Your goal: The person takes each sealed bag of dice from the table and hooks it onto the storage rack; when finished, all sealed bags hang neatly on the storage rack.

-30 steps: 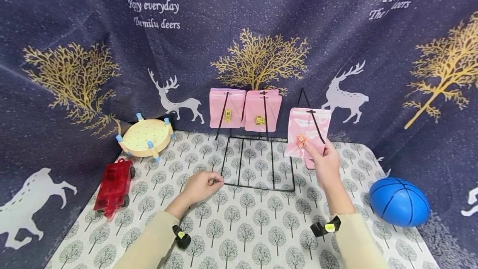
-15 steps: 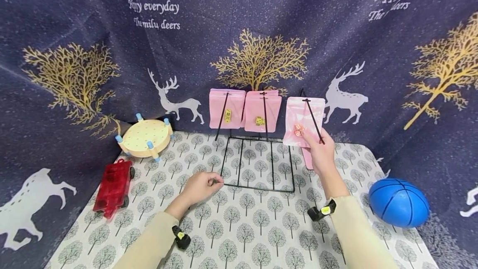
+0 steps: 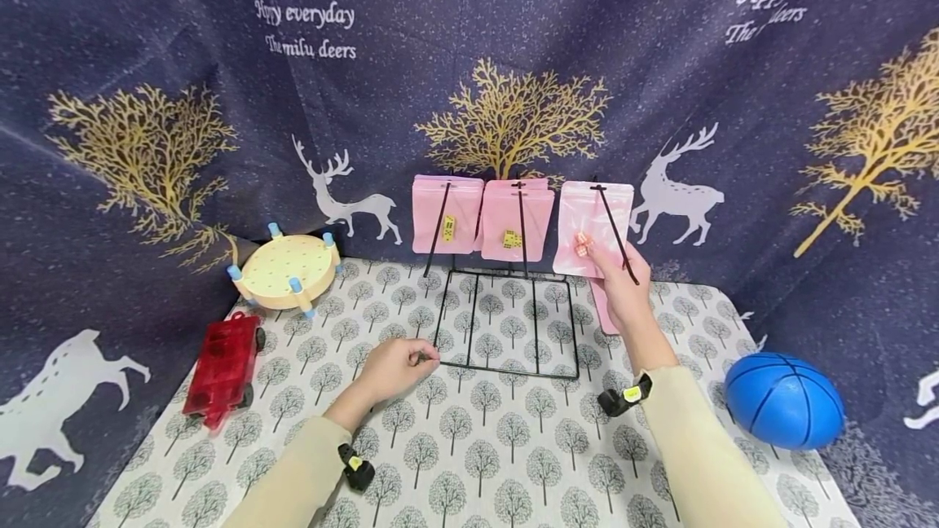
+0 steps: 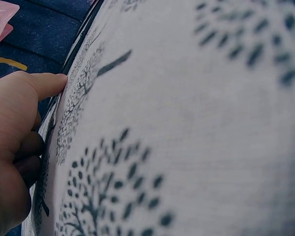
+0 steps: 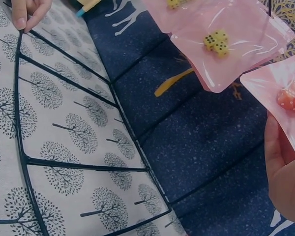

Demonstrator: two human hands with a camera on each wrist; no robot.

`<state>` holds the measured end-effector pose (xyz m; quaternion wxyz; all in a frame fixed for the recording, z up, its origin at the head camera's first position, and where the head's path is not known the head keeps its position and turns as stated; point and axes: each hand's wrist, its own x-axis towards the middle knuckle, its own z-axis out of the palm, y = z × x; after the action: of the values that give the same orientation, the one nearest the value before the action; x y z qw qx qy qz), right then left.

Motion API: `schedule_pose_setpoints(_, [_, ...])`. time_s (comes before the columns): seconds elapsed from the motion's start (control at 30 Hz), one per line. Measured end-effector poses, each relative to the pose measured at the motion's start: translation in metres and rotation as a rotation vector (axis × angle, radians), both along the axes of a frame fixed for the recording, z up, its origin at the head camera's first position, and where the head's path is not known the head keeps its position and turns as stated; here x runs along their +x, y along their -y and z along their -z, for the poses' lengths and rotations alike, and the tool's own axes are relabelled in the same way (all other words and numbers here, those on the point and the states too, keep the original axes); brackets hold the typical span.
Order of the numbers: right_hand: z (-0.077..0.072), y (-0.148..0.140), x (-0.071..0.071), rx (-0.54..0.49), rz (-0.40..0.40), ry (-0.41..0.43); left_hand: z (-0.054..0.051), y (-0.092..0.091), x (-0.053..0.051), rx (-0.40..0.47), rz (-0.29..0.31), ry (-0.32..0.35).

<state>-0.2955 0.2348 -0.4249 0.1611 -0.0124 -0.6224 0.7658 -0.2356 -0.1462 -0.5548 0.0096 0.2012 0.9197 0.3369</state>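
In the head view my right hand (image 3: 623,279) holds a pink zip bag (image 3: 605,222) with its thumb on the front. Inside show orange dice (image 3: 583,244), partly behind the thumb. The bag's top hole is on the right-hand prong of a black wire display rack (image 3: 506,369). My left hand (image 3: 399,367) pinches the front left corner of the rack's base, seen also in the right wrist view. Two more groups of pink bags, the left bags (image 3: 462,214) and middle bags (image 3: 499,218), hang from the other prongs with yellow dice in front.
A pink strip (image 3: 604,308) shows below the held bag; what it is I cannot tell. At left are a round cream pegboard stand (image 3: 286,271) with blue-tipped legs and a red toy cart (image 3: 223,365). A blue ball (image 3: 785,398) lies at right. Dark printed cloth hangs behind.
My right hand has moved up and slightly left, and the bag with the orange dice has slid back along the prong. The left hand keeps its place on the rack.
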Motion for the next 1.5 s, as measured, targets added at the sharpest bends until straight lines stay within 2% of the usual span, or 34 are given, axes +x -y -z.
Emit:
schedule_pose_setpoints(0.27, [-0.003,0.002,-0.008,0.049,0.028,0.016,0.002,-0.001,-0.001,0.003,-0.001,-0.002])
schedule_pose_setpoints(0.57, [0.002,0.002,-0.014,-0.096,0.041,0.116,0.002,-0.001,0.0,0.009,0.003,-0.014])
schedule_pose_setpoints(0.73, [0.005,-0.001,-0.014,-0.129,0.05,0.18,0.002,-0.001,0.0,0.005,0.007,-0.017])
schedule_pose_setpoints(0.93, [0.014,-0.008,-0.011,-0.231,0.021,0.238,0.001,-0.001,0.0,0.002,0.002,-0.005])
schedule_pose_setpoints(1.03, [0.02,-0.013,-0.01,-0.234,0.021,0.27,0.0,-0.001,0.0,-0.003,-0.004,0.003])
schedule_pose_setpoints(1.3, [0.037,-0.033,-0.004,-0.082,0.071,0.292,0.0,-0.001,0.001,0.002,-0.006,0.007])
schedule_pose_setpoints(1.37, [0.041,-0.038,-0.002,-0.009,0.102,0.299,0.0,-0.001,0.001,0.001,-0.007,0.008])
schedule_pose_setpoints(1.5, [0.049,-0.048,0.002,0.211,0.191,0.288,0.0,-0.001,0.001,0.0,-0.008,0.008])
